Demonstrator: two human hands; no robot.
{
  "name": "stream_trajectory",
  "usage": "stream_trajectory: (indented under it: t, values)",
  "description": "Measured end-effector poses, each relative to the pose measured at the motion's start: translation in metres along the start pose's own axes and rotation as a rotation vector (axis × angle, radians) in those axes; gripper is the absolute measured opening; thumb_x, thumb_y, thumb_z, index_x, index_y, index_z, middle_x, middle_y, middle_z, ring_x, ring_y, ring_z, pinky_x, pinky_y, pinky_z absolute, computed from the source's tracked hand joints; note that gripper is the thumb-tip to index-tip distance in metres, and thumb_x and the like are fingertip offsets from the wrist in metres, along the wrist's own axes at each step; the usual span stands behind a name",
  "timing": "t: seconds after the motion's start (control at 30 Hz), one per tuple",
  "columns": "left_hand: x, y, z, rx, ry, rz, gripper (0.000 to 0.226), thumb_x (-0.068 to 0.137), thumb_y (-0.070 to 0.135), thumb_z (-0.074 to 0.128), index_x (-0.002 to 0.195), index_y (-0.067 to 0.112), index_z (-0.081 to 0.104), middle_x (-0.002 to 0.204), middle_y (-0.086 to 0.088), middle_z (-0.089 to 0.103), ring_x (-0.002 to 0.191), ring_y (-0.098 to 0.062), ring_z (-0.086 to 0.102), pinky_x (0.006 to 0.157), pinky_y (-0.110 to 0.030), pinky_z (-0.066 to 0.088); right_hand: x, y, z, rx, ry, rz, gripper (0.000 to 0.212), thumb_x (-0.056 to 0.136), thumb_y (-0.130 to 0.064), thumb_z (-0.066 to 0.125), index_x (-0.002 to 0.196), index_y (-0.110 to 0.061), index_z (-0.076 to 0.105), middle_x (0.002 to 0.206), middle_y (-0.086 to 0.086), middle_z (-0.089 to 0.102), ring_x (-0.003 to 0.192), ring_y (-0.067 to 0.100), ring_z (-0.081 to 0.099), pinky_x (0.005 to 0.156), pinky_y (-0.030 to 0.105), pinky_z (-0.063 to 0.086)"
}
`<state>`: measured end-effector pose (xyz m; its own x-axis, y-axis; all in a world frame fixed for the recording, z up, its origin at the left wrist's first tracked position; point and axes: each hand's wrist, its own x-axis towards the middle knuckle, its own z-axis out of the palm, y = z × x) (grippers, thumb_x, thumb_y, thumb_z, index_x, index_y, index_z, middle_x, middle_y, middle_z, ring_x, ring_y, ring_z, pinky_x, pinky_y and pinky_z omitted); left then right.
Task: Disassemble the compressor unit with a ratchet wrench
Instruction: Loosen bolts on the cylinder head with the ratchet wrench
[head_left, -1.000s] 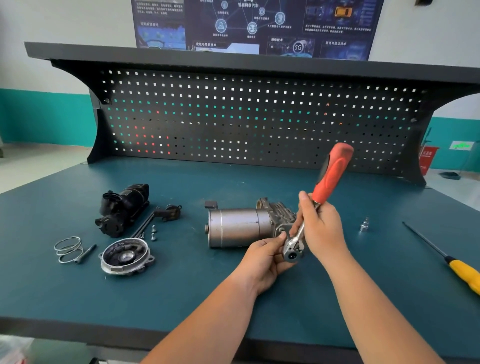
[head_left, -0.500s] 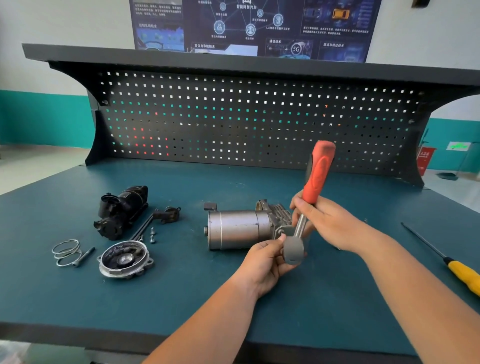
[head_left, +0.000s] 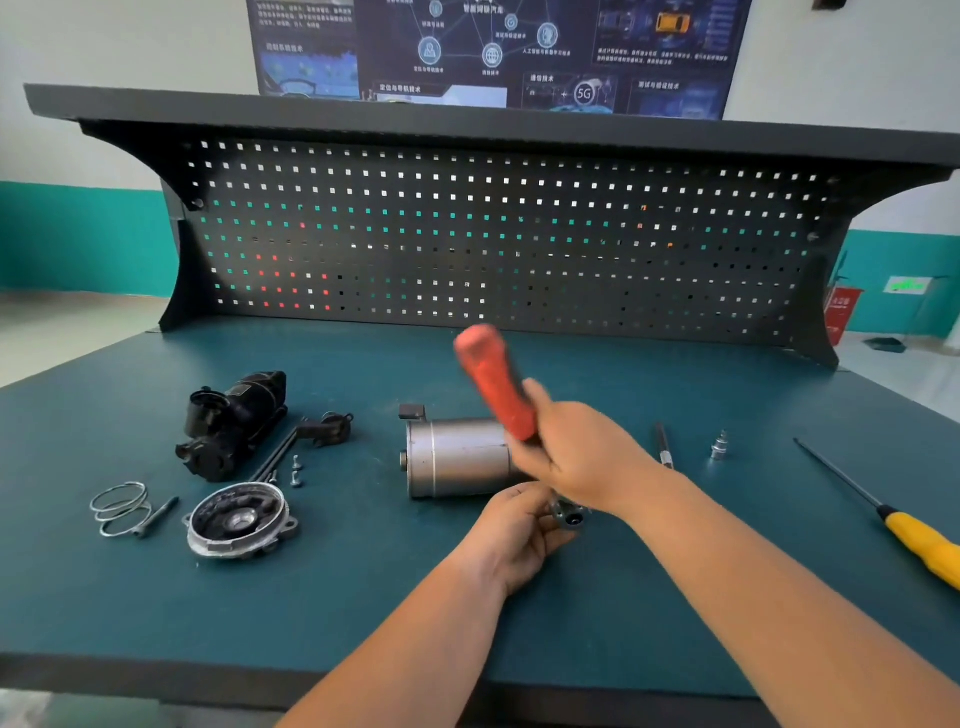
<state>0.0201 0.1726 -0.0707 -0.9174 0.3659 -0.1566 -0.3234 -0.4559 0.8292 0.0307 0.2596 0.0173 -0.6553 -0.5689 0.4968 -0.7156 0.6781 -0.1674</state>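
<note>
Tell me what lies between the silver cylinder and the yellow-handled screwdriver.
In the head view: the right hand gripping the red-handled ratchet wrench, then a thin rod and a small silver fitting on the bench.

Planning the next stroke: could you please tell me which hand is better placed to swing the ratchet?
Right hand: it grips the ratchet handle, while the left hand holds its head.

1. The bench's (head_left: 363, 613) left is crowded by a black housing (head_left: 234, 421), end cover (head_left: 239, 519) and wire rings (head_left: 117, 506).
2. The right is edged by a screwdriver (head_left: 924, 545) and a socket (head_left: 719, 446).
3. Bare surface is left in front; the rear is closed by a pegboard (head_left: 493, 234).
</note>
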Motion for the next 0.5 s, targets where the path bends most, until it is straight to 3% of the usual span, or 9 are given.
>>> stream_trajectory:
  t: [0.07, 0.1, 0.17, 0.23, 0.3, 0.37, 0.4, 0.43, 0.5]
  values:
    - [0.0, 0.0, 0.0, 0.004, 0.015, 0.023, 0.033, 0.089, -0.007, 0.044, 0.069, 0.006, 0.067, 0.064, -0.007, 0.067, 0.057, -0.015, 0.065, 0.058, -0.024, 0.056, 0.002, 0.002, 0.003, -0.098, -0.073, -0.06, 0.019, 0.087, -0.032, 0.043, 0.087, -0.024, 0.026, 0.055, -0.01, 0.039, 0.048, 0.02, 0.039, 0.049, 0.034, 0.023]
    - [0.0, 0.0, 0.0, -0.001, 0.014, 0.028, 0.035, 0.089, -0.006, 0.046, 0.066, 0.007, 0.069, 0.064, -0.007, 0.068, 0.057, -0.014, 0.066, 0.056, -0.023, 0.055, 0.001, 0.006, 0.004, -0.044, -0.011, -0.013, 0.018, 0.086, -0.034, 0.043, 0.086, -0.024, 0.029, 0.055, -0.009, 0.041, 0.049, 0.021, 0.041, 0.049, 0.036, 0.026]
    - [-0.001, 0.002, 0.001, -0.02, 0.0, 0.03, 0.031, 0.092, 0.003, 0.052, 0.068, 0.007, 0.073, 0.067, -0.006, 0.07, 0.059, -0.012, 0.067, 0.055, -0.021, 0.054, -0.006, 0.016, 0.005, 0.253, 0.341, 0.217, 0.012, 0.083, -0.037, 0.044, 0.082, -0.027, 0.037, 0.057, -0.008, 0.048, 0.049, 0.014, 0.048, 0.052, 0.033, 0.036]
    - [0.0, 0.003, 0.002, -0.062, -0.001, 0.025, 0.036, 0.093, 0.013, 0.054, 0.065, 0.007, 0.075, 0.067, -0.005, 0.071, 0.059, -0.011, 0.068, 0.052, -0.02, 0.054, -0.021, 0.027, 0.018, 0.572, 0.788, 0.57, 0.01, 0.083, -0.037, 0.048, 0.085, -0.028, 0.048, 0.064, -0.004, 0.053, 0.056, 0.007, 0.053, 0.06, 0.028, 0.043]
    - [0.002, 0.003, 0.003, -0.065, 0.004, 0.018, 0.035, 0.093, 0.016, 0.054, 0.065, 0.008, 0.073, 0.067, -0.005, 0.072, 0.058, -0.011, 0.068, 0.052, -0.021, 0.055, -0.039, 0.034, 0.035, 0.849, 1.044, 0.92, 0.017, 0.09, -0.035, 0.049, 0.099, -0.023, 0.056, 0.077, 0.0, 0.061, 0.073, 0.014, 0.059, 0.077, 0.034, 0.047]
    - [0.001, 0.002, 0.004, -0.042, 0.013, 0.01, 0.022, 0.093, 0.017, 0.055, 0.076, 0.008, 0.066, 0.068, -0.005, 0.072, 0.057, -0.011, 0.068, 0.054, -0.021, 0.055, -0.049, 0.04, 0.046, 1.013, 1.113, 1.08, 0.028, 0.094, -0.032, 0.045, 0.116, -0.018, 0.055, 0.105, 0.01, 0.066, 0.098, 0.028, 0.061, 0.095, 0.045, 0.046]
    - [0.0, 0.003, 0.004, -0.045, 0.013, 0.004, 0.02, 0.093, 0.017, 0.054, 0.079, 0.008, 0.064, 0.068, -0.005, 0.072, 0.057, -0.011, 0.068, 0.054, -0.021, 0.055, -0.05, 0.04, 0.046, 0.974, 1.094, 1.074, 0.034, 0.094, -0.032, 0.045, 0.123, -0.016, 0.053, 0.115, 0.012, 0.064, 0.105, 0.03, 0.059, 0.097, 0.045, 0.045]
    - [-0.001, 0.004, 0.003, -0.047, 0.009, -0.01, 0.019, 0.094, 0.018, 0.053, 0.081, 0.008, 0.064, 0.068, -0.004, 0.072, 0.057, -0.011, 0.068, 0.053, -0.021, 0.055, -0.046, 0.038, 0.042, 0.867, 1.061, 1.022, 0.037, 0.093, -0.034, 0.045, 0.123, -0.014, 0.052, 0.113, 0.012, 0.064, 0.104, 0.029, 0.059, 0.094, 0.04, 0.046]
    - [-0.003, 0.005, 0.002, -0.042, -0.007, -0.046, 0.021, 0.095, 0.02, 0.051, 0.084, 0.009, 0.065, 0.069, -0.003, 0.072, 0.059, -0.011, 0.069, 0.051, -0.021, 0.055, -0.033, 0.029, 0.028, 0.584, 0.966, 0.8, 0.027, 0.087, -0.038, 0.045, 0.1, -0.017, 0.054, 0.082, 0.005, 0.063, 0.076, 0.021, 0.061, 0.073, 0.026, 0.047]
